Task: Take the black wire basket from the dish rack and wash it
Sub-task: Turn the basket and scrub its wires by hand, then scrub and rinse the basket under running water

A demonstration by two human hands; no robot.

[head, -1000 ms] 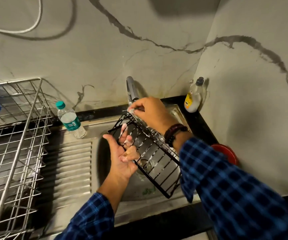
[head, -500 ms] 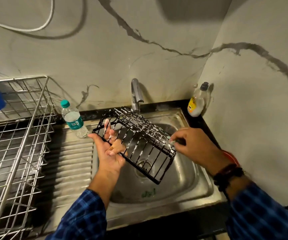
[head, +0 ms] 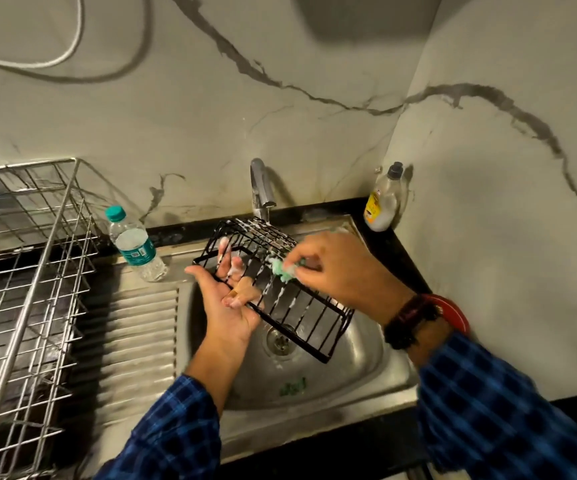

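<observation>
Bearing suds (head: 281, 295), black wire basket (head: 315, 308): left hand (head: 228, 308) grips, right hand (head: 345, 271) pinches scrubber (head: 282, 270).

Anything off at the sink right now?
Nothing damaged or spilled. One oddity: green scraps lie on the sink floor, nearer the camera than the drain, matching the green scrubber the right hand pinches against the black wire basket, so probably shed from it. The left hand holds the basket tilted under the running tap.
</observation>
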